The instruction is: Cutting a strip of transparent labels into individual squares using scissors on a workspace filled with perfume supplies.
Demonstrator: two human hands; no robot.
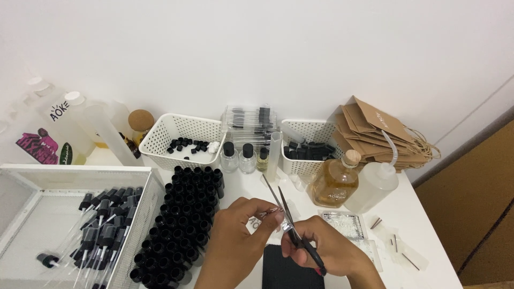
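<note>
My right hand (329, 251) grips a pair of scissors (286, 217) with black handles, the blades pointing up and away over the white table. My left hand (241, 235) pinches a small thin piece (270, 212) right against the blades. What the piece is stays too small to tell. Below the hands lies a flat black rectangle (286, 270). To the left of my left hand stands a dense block of small black-capped bottles (184, 225).
A white tray (142, 214) at the left holds several black spray pumps (104, 225). Two white perforated baskets (160, 134) (305, 128) with black caps stand at the back, with clear bottles (238, 158) between. An amber corked bottle (334, 184), a white squeeze bottle (372, 187) and brown paper bags (375, 131) are at the right.
</note>
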